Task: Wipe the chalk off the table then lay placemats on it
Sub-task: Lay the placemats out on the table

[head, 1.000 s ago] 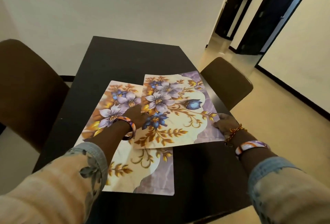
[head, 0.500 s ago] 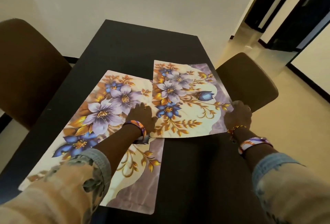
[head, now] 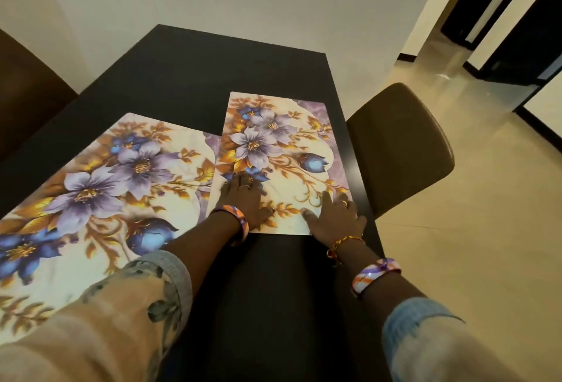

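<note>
Both palms flat now: left hand [head: 244,199] and right hand [head: 334,218] press the right placemat [head: 282,150] square along the black table [head: 194,77] edge, overlapping the left placemat [head: 106,187].

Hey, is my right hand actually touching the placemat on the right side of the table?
Touching. The head view shows the right hand lying flat on the near right corner of the right placemat, fingers spread across its surface.
</note>
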